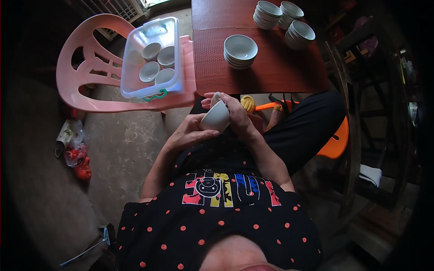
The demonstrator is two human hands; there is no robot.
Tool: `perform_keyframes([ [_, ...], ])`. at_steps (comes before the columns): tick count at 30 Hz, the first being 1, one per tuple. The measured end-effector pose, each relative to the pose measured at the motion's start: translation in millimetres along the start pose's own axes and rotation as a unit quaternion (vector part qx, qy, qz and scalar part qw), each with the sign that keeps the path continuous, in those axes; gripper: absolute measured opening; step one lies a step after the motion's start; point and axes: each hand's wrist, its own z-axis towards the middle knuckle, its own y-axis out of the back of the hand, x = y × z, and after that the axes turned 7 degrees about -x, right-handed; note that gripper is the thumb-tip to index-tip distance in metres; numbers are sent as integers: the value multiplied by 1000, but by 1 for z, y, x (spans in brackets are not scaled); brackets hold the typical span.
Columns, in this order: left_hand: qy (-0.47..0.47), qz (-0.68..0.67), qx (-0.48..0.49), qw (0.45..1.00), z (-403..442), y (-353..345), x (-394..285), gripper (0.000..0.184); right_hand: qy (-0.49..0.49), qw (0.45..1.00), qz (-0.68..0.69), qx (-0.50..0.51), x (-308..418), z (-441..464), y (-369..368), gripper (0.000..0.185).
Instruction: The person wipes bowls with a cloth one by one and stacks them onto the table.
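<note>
A white bowl (216,118) is tilted on its side between my hands, above my lap and just short of the table edge. My left hand (190,130) grips its lower left side, with the thumb along the outside. On the right, my right hand (238,116) is closed over the bowl's rim. A small pale, greyish piece (216,96) shows at the rim by the fingers; I cannot tell what it is. The bowl's inside is turned away from view. Nearest on the table is a stack of white bowls (240,49).
More bowl stacks (267,14) stand at the back right of the reddish-brown table (212,74). Left of it, a clear plastic bin (128,83) with several bowls rests on a pink chair (68,74). An orange stool (337,142) is at right; plastic bags (77,156) lie on the floor.
</note>
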Motion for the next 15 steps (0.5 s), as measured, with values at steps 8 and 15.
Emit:
perform_keyframes([
  [8, -1, 52, 61, 997, -5, 16, -1, 28, 394, 757, -517, 64, 13, -17, -23, 33],
  [15, -57, -417, -37, 906, 7, 11, 33, 47, 205, 971, -106, -67, 6, -24, -26, 47],
])
